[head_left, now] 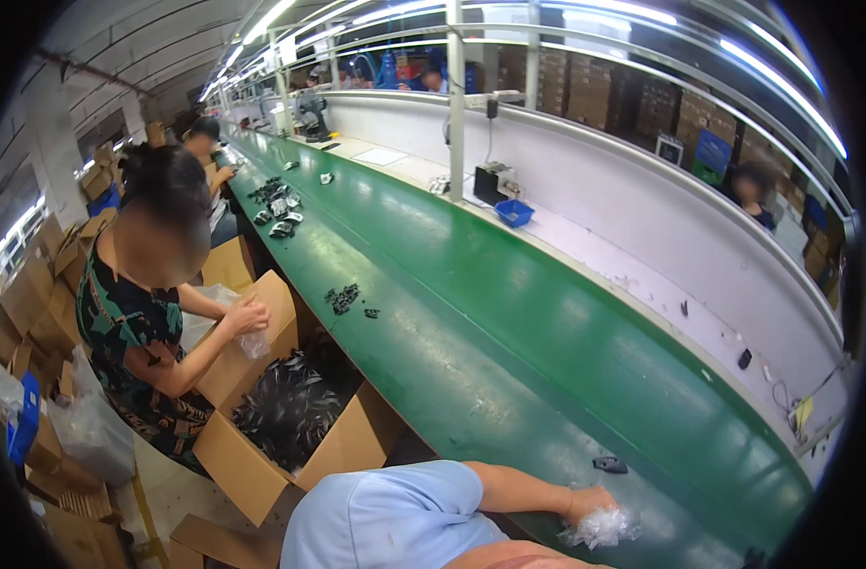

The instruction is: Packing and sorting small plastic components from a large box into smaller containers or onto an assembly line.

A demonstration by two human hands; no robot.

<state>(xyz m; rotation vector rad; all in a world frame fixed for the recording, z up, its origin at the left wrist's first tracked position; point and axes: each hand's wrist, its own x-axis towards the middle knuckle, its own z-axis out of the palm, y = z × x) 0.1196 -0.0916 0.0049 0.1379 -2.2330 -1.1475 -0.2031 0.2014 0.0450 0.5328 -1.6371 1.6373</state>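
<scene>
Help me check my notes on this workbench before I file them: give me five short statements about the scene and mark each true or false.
1. The open cardboard carton holds a heap of black parts. True.
2. The left hand touches crumpled clear plastic. True.
3. The single black part near that hand lies inside the carton. False: it lies on the green bench top.
4. The small tray on the white ledge is red. False: it is blue.
5. The co-worker's hands rest on the bench top. False: they are at a clear plastic bag by the carton.
</scene>
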